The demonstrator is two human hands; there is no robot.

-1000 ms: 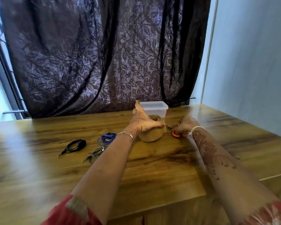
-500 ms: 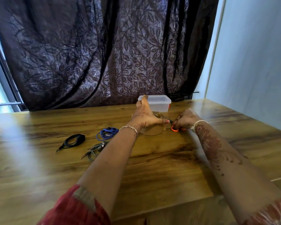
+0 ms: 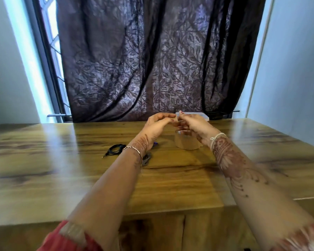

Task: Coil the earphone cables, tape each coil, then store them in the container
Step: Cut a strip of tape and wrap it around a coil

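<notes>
Left fingers [image 3: 168, 117] are pinching one small tan piece [image 3: 174, 118]; right fingers [image 3: 186, 118] are curling narrow against it, their hold too blurred to tell. Left hand [image 3: 157, 126] and right hand [image 3: 196, 125] are hovering above one tape roll [image 3: 186, 144], before one container [image 3: 202, 115]. One black cable coil [image 3: 115, 149] is lying on the desk [image 3: 170, 178].

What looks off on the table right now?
Nothing stands out. The brown tape roll sits flat on the wooden table; the black coiled cable lies left of it. The left hand and right hand meet above the roll; their hold is blurred.
</notes>
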